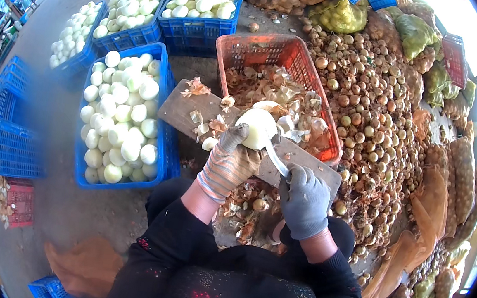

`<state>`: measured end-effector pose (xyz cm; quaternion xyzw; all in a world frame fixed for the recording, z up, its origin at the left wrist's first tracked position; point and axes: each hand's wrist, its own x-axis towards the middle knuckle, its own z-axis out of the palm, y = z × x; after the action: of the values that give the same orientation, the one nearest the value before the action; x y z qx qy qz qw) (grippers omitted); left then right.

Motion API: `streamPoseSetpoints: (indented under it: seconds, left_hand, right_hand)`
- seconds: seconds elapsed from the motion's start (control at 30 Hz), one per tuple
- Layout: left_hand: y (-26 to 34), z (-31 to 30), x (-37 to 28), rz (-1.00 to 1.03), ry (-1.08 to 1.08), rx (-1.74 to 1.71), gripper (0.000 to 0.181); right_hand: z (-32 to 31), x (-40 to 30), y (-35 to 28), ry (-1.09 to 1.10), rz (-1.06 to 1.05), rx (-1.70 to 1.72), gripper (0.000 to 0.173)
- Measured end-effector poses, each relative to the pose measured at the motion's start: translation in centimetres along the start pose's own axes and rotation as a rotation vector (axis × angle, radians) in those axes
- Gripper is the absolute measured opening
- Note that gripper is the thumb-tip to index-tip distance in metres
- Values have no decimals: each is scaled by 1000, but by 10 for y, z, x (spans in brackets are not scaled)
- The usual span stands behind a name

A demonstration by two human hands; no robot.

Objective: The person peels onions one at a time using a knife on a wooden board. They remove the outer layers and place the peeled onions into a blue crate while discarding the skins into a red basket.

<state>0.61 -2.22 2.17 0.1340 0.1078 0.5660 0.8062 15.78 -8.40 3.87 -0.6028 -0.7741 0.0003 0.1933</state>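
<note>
My left hand, in a striped knit glove, holds a pale peeled onion above a wooden board. In a grey glove, my right hand grips a knife whose blade reaches up to the onion's lower right side. The knife's handle is hidden in the fist. Bits of onion skin and small onion trimmings lie on the board. Just beyond it, an orange-red plastic crate contains many dry onion peels.
Left of the board stands a blue crate of peeled onions, with more filled blue crates behind. Unpeeled onions lie in a large heap at right, bordered by mesh sacks. Blue crates and a red crate stand far left.
</note>
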Motion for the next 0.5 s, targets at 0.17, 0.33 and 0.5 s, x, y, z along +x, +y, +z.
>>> streamPoseSetpoints:
  seconds: [0.17, 0.33, 0.5]
  left_hand:
    - [-5, -1, 1, -14, -4, -78, 66]
    - [-4, -4, 3, -28, -14, -71, 64]
    - [-5, -12, 1, -14, 18, -5, 59]
  right_hand:
    - [15, 6, 10, 33, 86, -22, 16]
    - [4, 14, 22, 26, 121, 285, 16]
    - [-17, 40, -1, 69, 76, 506, 19]
